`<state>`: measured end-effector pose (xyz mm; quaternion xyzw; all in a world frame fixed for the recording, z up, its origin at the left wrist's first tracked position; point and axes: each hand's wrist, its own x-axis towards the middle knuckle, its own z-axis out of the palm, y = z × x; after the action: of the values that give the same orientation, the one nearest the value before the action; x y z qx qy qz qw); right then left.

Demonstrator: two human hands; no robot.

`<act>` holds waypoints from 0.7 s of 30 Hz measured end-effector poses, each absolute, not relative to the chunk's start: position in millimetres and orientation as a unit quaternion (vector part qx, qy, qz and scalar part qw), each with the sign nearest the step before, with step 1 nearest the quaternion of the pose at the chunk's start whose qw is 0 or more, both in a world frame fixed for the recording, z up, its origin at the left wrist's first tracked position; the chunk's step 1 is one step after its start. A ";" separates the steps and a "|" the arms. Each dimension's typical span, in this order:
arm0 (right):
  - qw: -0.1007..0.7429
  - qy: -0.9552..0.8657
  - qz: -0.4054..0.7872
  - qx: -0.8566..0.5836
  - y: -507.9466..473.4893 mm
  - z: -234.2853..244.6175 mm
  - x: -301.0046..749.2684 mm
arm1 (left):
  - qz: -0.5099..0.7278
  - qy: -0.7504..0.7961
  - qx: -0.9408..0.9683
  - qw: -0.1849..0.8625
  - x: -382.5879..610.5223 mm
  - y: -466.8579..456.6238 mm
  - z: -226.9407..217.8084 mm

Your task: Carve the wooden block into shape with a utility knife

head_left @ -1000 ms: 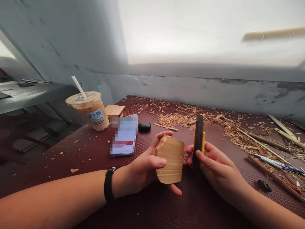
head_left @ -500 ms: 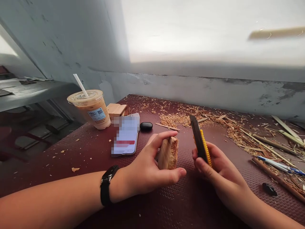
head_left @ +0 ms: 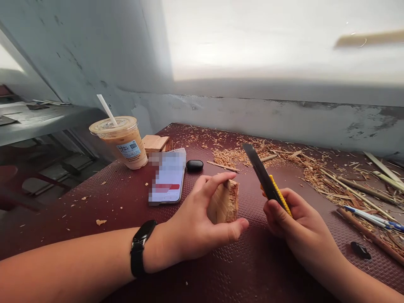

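Note:
My left hand [head_left: 197,227], with a black watch on its wrist, is closed on a small block of wood [head_left: 225,202]. The forefinger lies over its top edge and the thumb is at its lower front; the side facing right is rough and chipped. My right hand [head_left: 296,223] grips a utility knife [head_left: 274,189] with a yellow ridged side. Its dark blade points up and to the left, apart from the wood. The other fingers of the left hand are hidden behind the block.
On the dark red table [head_left: 126,202] stand a cup of iced drink [head_left: 120,141], a phone [head_left: 167,176] and a black earbud case [head_left: 195,166]. Wood pieces [head_left: 154,143] lie behind the phone. Shavings [head_left: 233,158], sticks and pens [head_left: 372,216] spread along the back and right.
The utility knife has moved slightly right with my right hand, and its blade now tilts further left. My left hand keeps its hold on the block almost in place.

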<state>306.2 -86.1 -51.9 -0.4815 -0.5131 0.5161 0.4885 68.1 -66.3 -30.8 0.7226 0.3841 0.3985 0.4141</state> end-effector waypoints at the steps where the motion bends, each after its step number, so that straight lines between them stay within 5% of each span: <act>1: 0.487 -0.518 0.505 -0.489 -86.1 -51.5 306.9 | 0.400 0.384 0.721 0.417 67.9 -66.2 -30.4; 14: 0.432 -0.645 0.390 -0.496 -92.3 -48.8 308.6 | 0.396 0.377 0.690 0.474 64.5 -64.1 -31.2; 18: 0.410 -0.646 0.444 -0.467 -95.3 -55.6 310.8 | 0.397 0.341 0.624 0.580 65.3 -64.7 -32.7; 21: 0.413 -0.675 0.378 -0.480 -97.4 -57.1 311.3 | 0.389 0.289 0.531 0.695 66.9 -63.7 -34.9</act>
<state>311.3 -97.4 -57.1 -0.4796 -0.6755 0.3782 0.4131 66.9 -63.7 -34.9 0.5307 0.2894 0.3895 0.6949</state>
